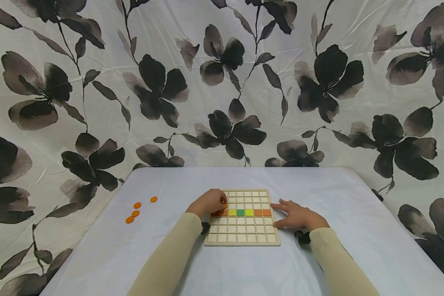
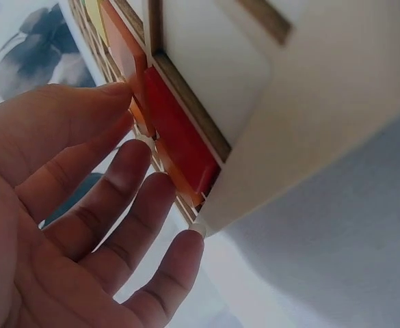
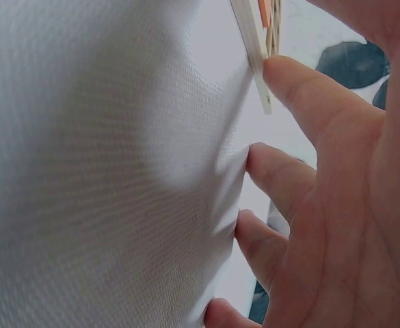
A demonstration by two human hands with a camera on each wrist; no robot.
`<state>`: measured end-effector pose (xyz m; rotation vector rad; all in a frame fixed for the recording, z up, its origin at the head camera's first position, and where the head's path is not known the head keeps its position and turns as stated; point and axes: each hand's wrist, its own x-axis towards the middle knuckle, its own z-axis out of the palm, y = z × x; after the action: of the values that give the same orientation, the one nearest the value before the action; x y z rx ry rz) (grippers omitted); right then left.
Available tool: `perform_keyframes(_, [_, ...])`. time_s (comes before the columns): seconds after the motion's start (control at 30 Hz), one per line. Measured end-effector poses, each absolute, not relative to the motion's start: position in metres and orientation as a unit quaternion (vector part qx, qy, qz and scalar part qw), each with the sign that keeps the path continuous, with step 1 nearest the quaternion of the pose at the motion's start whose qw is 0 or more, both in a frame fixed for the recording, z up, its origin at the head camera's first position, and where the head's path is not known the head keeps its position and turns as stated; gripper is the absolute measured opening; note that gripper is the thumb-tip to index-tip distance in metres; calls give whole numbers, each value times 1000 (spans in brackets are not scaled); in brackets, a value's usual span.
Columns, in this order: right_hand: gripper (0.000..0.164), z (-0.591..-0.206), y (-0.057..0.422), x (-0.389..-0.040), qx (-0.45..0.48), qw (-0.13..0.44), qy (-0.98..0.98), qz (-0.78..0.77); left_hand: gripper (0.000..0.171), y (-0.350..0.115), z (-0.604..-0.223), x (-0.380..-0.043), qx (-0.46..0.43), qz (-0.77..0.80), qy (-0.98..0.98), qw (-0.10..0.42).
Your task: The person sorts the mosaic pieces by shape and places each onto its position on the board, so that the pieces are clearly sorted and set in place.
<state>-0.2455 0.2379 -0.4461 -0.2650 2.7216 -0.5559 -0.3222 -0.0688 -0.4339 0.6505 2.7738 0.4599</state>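
Farthest left on the table, four orange discs lie flat, three close together and one a little apart. Next comes the left hand, reaching over the left part of a pale wooden grid board and pinching an orange piece between thumb and index finger, its other fingers bent near the board's edge. The board lies flat on the table; one row is filled, starting with a red tile, followed by orange, yellow, green, yellow, and two orange-toned tiles. At the right edge, the right hand is spread with extended fingers, touching the frame. Dark-flowered fabric hangs behind.
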Motion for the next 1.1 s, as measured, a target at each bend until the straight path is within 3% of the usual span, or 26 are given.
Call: perform_keyframes(1.1, [75,-441,232,-244,-69,206,953,-212,22,-105,-430,-315,137,203,963,110])
